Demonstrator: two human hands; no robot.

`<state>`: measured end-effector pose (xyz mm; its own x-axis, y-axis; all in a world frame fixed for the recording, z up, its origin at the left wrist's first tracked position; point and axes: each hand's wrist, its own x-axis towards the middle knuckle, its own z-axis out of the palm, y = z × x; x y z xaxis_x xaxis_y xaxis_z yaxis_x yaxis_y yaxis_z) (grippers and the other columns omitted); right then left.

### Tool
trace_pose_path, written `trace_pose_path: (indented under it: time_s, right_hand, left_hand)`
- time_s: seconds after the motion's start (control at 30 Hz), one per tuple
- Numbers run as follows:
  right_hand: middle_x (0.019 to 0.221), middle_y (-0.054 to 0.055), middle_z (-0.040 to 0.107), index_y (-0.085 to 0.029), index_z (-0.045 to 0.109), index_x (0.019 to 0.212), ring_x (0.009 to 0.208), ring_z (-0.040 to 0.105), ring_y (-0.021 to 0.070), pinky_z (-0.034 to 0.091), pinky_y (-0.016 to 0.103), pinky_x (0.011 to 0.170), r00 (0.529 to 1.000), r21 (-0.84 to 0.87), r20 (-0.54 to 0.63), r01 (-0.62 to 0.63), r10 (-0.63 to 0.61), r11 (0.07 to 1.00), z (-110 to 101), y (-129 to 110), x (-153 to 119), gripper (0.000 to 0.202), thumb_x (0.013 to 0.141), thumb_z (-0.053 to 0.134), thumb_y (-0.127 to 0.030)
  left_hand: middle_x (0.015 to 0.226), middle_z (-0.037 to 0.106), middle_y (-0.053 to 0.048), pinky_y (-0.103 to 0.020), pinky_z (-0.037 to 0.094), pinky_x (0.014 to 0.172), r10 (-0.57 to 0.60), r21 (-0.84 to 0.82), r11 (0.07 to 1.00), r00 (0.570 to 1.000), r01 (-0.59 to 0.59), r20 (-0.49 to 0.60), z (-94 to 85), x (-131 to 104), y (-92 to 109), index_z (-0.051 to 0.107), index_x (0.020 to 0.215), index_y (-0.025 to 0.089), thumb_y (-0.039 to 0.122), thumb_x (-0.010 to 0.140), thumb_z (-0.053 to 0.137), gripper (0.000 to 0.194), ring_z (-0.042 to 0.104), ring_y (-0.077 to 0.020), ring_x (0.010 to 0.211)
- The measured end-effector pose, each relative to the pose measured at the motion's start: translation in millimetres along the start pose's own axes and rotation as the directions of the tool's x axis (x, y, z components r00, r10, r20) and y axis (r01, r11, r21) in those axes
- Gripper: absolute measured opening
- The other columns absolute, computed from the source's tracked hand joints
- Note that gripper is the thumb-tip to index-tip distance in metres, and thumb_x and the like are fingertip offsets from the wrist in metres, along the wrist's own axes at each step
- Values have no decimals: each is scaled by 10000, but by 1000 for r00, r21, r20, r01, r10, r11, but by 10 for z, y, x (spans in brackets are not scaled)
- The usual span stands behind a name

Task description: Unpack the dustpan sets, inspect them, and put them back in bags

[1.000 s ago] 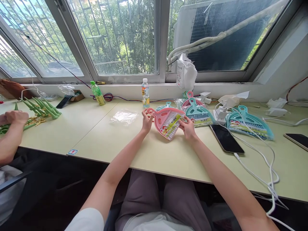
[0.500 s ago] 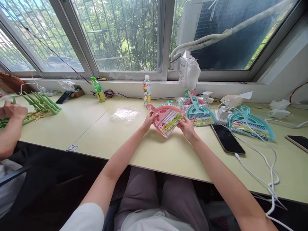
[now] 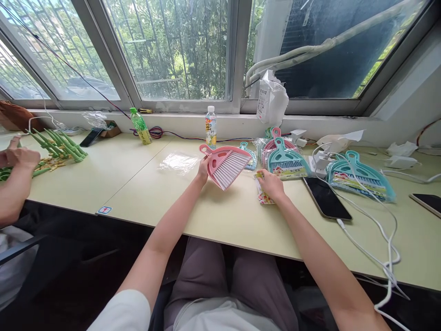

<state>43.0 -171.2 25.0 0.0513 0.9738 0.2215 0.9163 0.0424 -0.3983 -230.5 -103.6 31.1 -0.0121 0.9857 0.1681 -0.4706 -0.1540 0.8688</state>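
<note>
My left hand [image 3: 203, 170] is closed around the left edge of a pink dustpan and brush set [image 3: 228, 164], tilted above the table with its pale bristles showing. To the right, my right hand [image 3: 271, 185] pinches a printed cardboard label [image 3: 263, 196], apart from the set and partly hidden by my fingers. Just beyond that hand lie wrapped sets: a teal dustpan and brush [image 3: 286, 158] with its label on, a pink one [image 3: 275, 133] behind it, and a smaller blue-teal piece [image 3: 248, 156] beside them.
Crumpled clear plastic [image 3: 179, 162] lies left of my hands. A bottle [image 3: 211, 128] stands behind. On the right are a phone [image 3: 326, 198], white cables [image 3: 388, 248] and another wrapped teal set [image 3: 360, 177]. At far left, another person's hands [image 3: 24, 156] work beside green stems [image 3: 64, 146].
The label has come off the pink set and moved right and down in my right hand. My left hand has shifted slightly left with the set, uncovering its bristles.
</note>
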Motion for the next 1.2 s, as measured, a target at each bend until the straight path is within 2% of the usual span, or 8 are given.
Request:
trace_pose_path:
  time_s: [0.13,0.27,0.4,0.53,0.6,0.77,0.93,1.2]
  right_hand:
    - [1244,146,550,-210,481,1349,931,625,270,447,330,668,996,-129,-84,3,-14,992,-30,-68,-65,457,903,527,-295]
    - [1211,145,513,-206,529,1282,1052,570,295,436,307,618,958,-106,-285,7,-37,994,-95,-86,-81,397,893,537,-285]
    - [1133,121,543,-211,588,1192,991,576,264,432,297,607,898,-3,-431,101,-93,995,-115,-169,-110,303,954,427,-308]
    - [1058,103,584,-211,631,1087,980,571,249,455,311,684,889,66,-366,319,-275,945,-34,-293,-154,311,981,390,-376]
    - [1027,99,604,-210,639,1014,1003,561,259,458,324,727,901,87,-301,352,-312,932,11,-340,-177,310,975,411,-416]
    - [1022,102,614,-199,612,1018,1000,560,262,443,328,736,912,91,-306,312,-272,946,32,-425,-245,315,967,421,-445]
    - [1014,101,632,-201,656,972,960,579,251,403,303,668,912,33,-313,289,-264,957,-19,-524,-328,343,962,441,-469]
    - [941,58,654,-200,666,843,742,598,190,333,288,592,940,67,-242,261,-238,963,-22,-535,-329,353,912,526,-516]
  left_hand:
    - [999,712,-87,-374,510,863,-10,53,999,998,7,55,39,-44,-7,639,1029,151,388,799,690,334,688,-207,882]
    - [970,710,-88,-352,515,812,-26,92,996,998,20,65,68,-75,-12,632,997,144,388,786,699,329,676,-194,835]
    - [899,709,-62,-323,509,781,-41,141,990,997,31,66,146,-134,-16,626,963,152,380,769,708,310,657,-167,777]
    - [910,708,-68,-308,503,775,-78,204,978,984,45,157,305,-254,-15,631,979,145,398,759,714,345,655,-171,790]
    - [919,704,-71,-304,501,776,-84,217,976,973,36,216,393,-318,-16,636,999,144,426,770,701,368,654,-174,800]
    - [945,695,-84,-316,490,809,-90,291,957,937,-12,336,560,-444,-40,646,984,139,475,795,670,386,650,-207,859]
    - [961,692,-77,-297,480,794,-40,403,909,941,-105,336,618,-522,-102,657,976,139,470,843,607,360,638,-215,889]
    - [926,685,-75,-299,485,783,-105,343,938,917,-37,385,576,-499,-159,654,951,123,482,811,641,385,630,-199,851]
